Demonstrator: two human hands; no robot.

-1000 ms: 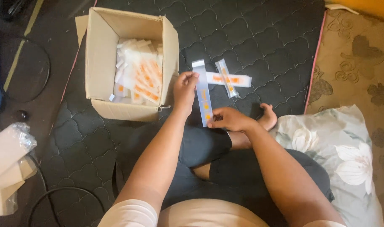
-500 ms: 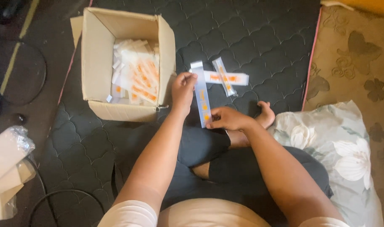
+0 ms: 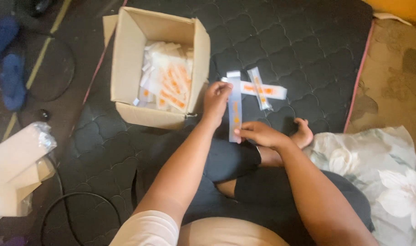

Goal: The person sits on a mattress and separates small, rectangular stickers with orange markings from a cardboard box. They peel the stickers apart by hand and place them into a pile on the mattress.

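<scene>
As before, both hands [image 3: 237, 116] still pinch sachet [image 3: 235, 109].

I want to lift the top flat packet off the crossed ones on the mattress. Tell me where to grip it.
Grip the narrow packet at its far end, coming from above. It lies flat, slanted over the crosswise packet, so that end overhangs the dark mattress and likely pinches easily.
</scene>
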